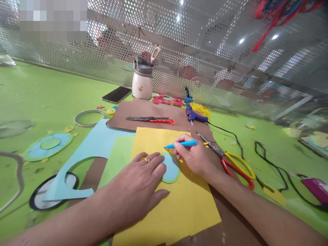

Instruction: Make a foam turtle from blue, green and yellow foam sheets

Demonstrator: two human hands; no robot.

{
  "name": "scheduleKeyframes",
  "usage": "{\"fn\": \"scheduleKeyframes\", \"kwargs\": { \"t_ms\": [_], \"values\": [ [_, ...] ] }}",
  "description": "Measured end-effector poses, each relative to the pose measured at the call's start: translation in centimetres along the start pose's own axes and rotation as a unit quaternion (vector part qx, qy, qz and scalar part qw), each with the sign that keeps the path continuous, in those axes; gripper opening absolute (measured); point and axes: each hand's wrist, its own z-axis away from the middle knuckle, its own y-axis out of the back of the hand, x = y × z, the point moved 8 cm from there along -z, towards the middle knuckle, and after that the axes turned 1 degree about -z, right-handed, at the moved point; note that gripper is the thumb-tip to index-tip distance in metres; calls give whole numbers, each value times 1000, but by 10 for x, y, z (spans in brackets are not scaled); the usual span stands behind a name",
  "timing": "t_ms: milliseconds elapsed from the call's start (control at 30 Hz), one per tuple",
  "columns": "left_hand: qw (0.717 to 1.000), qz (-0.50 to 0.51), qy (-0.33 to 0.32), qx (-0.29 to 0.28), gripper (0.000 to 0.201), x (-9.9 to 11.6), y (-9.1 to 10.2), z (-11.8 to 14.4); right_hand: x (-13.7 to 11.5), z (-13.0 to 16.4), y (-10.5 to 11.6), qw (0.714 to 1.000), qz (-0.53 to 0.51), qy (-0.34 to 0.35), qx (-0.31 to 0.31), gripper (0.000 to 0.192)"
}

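Head view looks down on a green tabletop (pixel 38 92) crowded with craft things. Along the far edge, before a perforated metal screen (pixel 205 68), stand a white bottle (pixel 142 82) with a grey lid and a dark phone (pixel 116 94) lying flat. A brown sheet (pixel 153 111) carries a red-handled utility knife (pixel 151 119); a blue glue gun (pixel 194 116) lies at its right end, its black cord (pixel 269 164) trailing across the green surface. Scissors (pixel 230 160) with red and yellow handles lie just right of the right hand, blades pointing away from the person. To the left lie a light blue sheet (pixel 94 143) with a curved cut-out, a pale green sheet (pixel 119 157), a grey ring (pixel 89 118) and a round blue-and-green paper piece (pixel 48 145).

Nothing covers the yellow sheet (pixel 179 205) except the two hands and the small disc between them. That disc (pixel 171 169) is light blue with a green rim, flat on the yellow sheet, its left part hidden beneath fingers.

Left hand (pixel 138 184), a ring on one finger, lies palm down with fingers spread, pressing the disc's edge. Right hand (pixel 194 155) is closed around a blue pen (pixel 180 144), which lies nearly level, its tip pointing left just above the disc's upper edge.
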Motion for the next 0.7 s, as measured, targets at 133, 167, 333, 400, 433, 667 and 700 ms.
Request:
{"fn": "scheduleKeyframes", "kwargs": {
  "t_ms": [133,167,333,400,433,667,700],
  "values": [
    [1000,-6,-2,-1,18,0,-1,1,1,0,0,1000,-2,-7,0,16],
    [1000,-6,-2,-1,18,1,-1,2,1,-1,1,1000,-3,-9,1,16],
    [1000,3,-1,12,16,1,2,0,2,0,1,1000,-23,-6,7,18],
    [1000,7,-2,13,16,1,3,-1,1,0,2,999,-38,-7,13,19],
    [1000,6,-1,11,16,1,3,-1,0,0,3,999,-47,-7,17,19],
    [1000,0,4,-13,18,0,0,-1,-1,-1,5,997,-71,6,15,13],
    [1000,1,5,-15,18,0,0,0,-1,-1,5,997,-72,8,15,12]
  ]
}}
